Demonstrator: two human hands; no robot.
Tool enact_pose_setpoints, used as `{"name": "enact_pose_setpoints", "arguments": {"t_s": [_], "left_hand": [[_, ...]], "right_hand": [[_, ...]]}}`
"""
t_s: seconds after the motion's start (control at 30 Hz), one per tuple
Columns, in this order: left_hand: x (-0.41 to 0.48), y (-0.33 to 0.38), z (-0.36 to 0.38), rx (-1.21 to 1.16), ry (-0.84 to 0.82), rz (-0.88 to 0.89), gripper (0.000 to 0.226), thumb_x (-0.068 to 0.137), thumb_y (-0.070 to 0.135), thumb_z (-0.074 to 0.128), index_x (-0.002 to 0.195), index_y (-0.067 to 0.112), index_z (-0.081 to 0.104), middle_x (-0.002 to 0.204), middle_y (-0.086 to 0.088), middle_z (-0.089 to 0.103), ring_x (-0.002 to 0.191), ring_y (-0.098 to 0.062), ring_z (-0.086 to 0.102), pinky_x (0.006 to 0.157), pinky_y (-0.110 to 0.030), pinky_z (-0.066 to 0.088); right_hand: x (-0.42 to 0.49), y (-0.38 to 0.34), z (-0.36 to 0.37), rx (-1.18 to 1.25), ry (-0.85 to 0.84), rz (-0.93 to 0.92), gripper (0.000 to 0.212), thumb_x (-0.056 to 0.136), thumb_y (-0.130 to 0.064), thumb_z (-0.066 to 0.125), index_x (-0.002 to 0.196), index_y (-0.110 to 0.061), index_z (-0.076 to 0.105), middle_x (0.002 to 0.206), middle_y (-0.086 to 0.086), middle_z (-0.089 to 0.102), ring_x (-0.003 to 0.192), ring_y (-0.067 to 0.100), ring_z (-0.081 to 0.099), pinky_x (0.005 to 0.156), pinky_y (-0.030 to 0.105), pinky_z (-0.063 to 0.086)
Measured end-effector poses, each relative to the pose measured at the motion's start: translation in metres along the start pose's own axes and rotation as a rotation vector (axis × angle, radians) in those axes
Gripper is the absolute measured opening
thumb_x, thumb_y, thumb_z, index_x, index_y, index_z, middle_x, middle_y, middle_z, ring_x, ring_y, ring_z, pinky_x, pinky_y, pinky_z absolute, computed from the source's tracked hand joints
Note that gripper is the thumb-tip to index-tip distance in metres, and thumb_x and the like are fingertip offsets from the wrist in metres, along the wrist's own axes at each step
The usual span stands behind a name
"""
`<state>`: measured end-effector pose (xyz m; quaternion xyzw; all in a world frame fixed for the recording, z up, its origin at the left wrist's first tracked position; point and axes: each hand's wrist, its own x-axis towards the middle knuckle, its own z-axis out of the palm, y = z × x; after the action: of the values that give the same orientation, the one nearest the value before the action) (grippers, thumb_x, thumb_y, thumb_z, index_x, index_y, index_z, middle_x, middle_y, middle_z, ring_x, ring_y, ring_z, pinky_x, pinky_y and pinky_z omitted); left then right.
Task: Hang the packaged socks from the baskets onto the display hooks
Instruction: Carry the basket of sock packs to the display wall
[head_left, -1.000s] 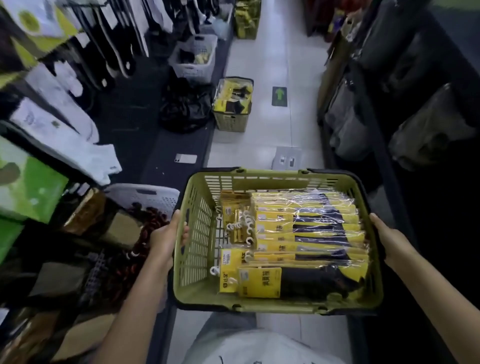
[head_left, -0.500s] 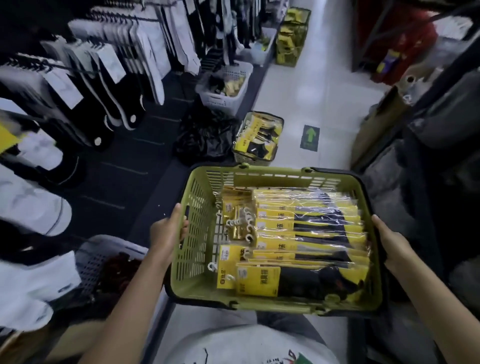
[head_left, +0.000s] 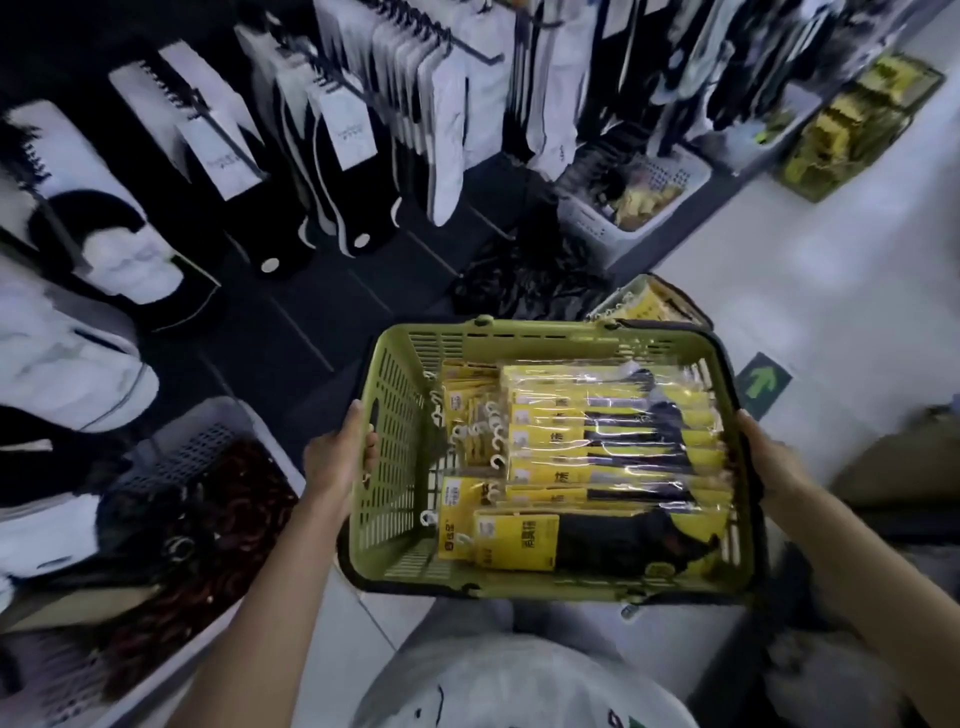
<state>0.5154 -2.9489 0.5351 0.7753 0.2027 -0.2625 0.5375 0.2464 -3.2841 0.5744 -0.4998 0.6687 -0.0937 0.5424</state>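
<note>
Green plastic, the basket (head_left: 400, 415) sat level between the person's two hands, held out in front of the waist. The left hand (head_left: 337, 457) gripped its left wall, fingers curled over the rim. The right hand (head_left: 769, 457) clasped the right rim, thumb along the top, its fingers hidden behind the wall. Inside lay the socks (head_left: 597, 457), yellow packs in clear film stacked flat, their white hangers (head_left: 496, 447) pointing left. Up on the dark wall, hooks (head_left: 431, 34) carried white and black pairs (head_left: 447, 130). A pale crate (head_left: 208, 431) stood by the left arm, and a black bag (head_left: 530, 280) lay beyond the basket. A green arrow (head_left: 763, 384) marked the floor.
</note>
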Motion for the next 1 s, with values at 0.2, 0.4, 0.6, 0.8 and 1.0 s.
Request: {"name": "enact_pose_setpoints", "arguments": {"t_s": [0.2, 0.4, 0.6, 0.8, 1.0], "left_hand": [[0.018, 0.017, 0.006, -0.058, 0.083, 0.006, 0.045, 0.089, 0.047, 0.056, 0.068, 0.008, 0.065, 0.065, -0.004, 0.064, 0.055, -0.016, 0.056, 0.062, -0.033, 0.048], [0.025, 0.0, 0.029, -0.146, 0.239, -0.056, 0.043, 0.089, 0.046, 0.057, 0.069, 0.008, 0.062, 0.061, -0.002, 0.062, 0.052, -0.015, 0.055, 0.051, -0.028, 0.044], [0.022, -0.045, 0.082, -0.303, 0.411, -0.128, 0.043, 0.093, 0.035, 0.056, 0.064, 0.005, 0.052, 0.053, -0.007, 0.05, 0.029, -0.005, 0.042, 0.031, -0.016, 0.03], [0.023, -0.104, 0.126, -0.363, 0.52, -0.307, 0.05, 0.092, 0.046, 0.053, 0.059, 0.009, 0.055, 0.045, -0.001, 0.051, 0.036, -0.012, 0.045, 0.037, -0.018, 0.032], [0.05, -0.183, 0.139, -0.383, 0.578, -0.417, 0.045, 0.091, 0.048, 0.053, 0.076, 0.006, 0.062, 0.061, -0.003, 0.06, 0.049, -0.015, 0.053, 0.032, -0.012, 0.037]], "right_hand": [[0.037, -0.036, 0.034, -0.052, -0.131, 0.007, 0.041, 0.093, -0.045, 0.053, 0.072, -0.01, 0.058, 0.069, 0.009, 0.055, 0.058, 0.023, 0.05, 0.058, 0.033, 0.043], [0.095, -0.066, 0.064, -0.193, -0.208, 0.015, 0.04, 0.092, -0.044, 0.056, 0.072, -0.01, 0.061, 0.067, 0.01, 0.057, 0.057, 0.025, 0.051, 0.057, 0.033, 0.043], [0.183, -0.095, 0.106, -0.415, -0.332, 0.007, 0.045, 0.094, -0.048, 0.049, 0.069, -0.01, 0.055, 0.037, 0.001, 0.052, 0.032, 0.016, 0.05, 0.039, 0.023, 0.042], [0.24, -0.096, 0.159, -0.654, -0.453, -0.002, 0.051, 0.095, -0.049, 0.046, 0.063, -0.011, 0.054, 0.033, 0.001, 0.049, 0.031, 0.018, 0.048, 0.045, 0.029, 0.042], [0.281, -0.034, 0.21, -0.816, -0.536, -0.062, 0.049, 0.096, -0.05, 0.043, 0.071, -0.01, 0.055, 0.064, 0.013, 0.05, 0.057, 0.027, 0.049, 0.055, 0.034, 0.042]]}}
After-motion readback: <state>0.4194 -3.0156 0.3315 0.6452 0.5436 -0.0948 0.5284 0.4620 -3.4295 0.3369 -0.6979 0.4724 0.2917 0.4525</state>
